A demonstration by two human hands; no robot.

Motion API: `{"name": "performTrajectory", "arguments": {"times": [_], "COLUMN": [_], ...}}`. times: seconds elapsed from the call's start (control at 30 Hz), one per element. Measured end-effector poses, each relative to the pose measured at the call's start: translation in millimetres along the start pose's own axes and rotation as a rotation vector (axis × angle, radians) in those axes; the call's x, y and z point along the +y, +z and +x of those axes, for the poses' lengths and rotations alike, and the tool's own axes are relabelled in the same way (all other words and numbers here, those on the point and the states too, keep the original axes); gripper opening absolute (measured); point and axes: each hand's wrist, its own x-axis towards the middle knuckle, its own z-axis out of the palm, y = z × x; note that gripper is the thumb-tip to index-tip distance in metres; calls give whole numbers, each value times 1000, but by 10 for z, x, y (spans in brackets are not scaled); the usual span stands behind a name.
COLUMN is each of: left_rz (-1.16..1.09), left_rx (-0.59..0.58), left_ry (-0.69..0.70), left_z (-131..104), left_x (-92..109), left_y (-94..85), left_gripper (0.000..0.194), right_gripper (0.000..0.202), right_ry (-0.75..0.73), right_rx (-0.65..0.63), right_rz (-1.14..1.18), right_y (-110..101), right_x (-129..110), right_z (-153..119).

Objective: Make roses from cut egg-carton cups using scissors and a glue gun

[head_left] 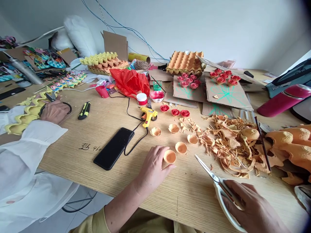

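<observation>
My left hand (pixel 155 163) rests on the wooden table (pixel 85 176), thumb and fingers around a small orange cardboard cup (pixel 169 156). My right hand (pixel 252 204) grips white-handled scissors (pixel 216 181), blades slightly apart and pointing toward the cups. Just behind the held cup sits another plain cup (pixel 181 148). Farther back are a cup with a notched rim (pixel 192 139) and two petal-edged cups, one (pixel 174 128) beside the other (pixel 155 131). A heap of orange cardboard scraps (pixel 228 142) lies to the right.
A black phone (pixel 113 149) and a yellow glue gun (pixel 147 116) with its cord lie left of the cups. Red paper roses (pixel 185 113) are behind. Egg trays (pixel 291 142) stand at right, near a pink bottle (pixel 283 100). At left, another person's hand (pixel 55 111) holds scissors.
</observation>
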Motion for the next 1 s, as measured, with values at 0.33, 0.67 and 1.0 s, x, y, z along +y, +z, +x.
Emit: {"name": "performTrajectory", "arguments": {"times": [0.33, 0.67, 1.0], "left_rz": [-188, -227, -235], "left_rx": [44, 82, 117], "left_ry": [80, 120, 122], "left_z": [-3, -47, -45], "left_x": [141, 166, 185], "left_y": [-67, -65, -92], "left_gripper": [52, 53, 50], "right_gripper": [16, 22, 27], "right_ry": [-63, -87, 61], "right_rx": [-20, -24, -31], "right_rz": [174, 200, 251], "right_y": [16, 12, 80], "right_x": [-568, -700, -655], "right_z": [322, 436, 335]}}
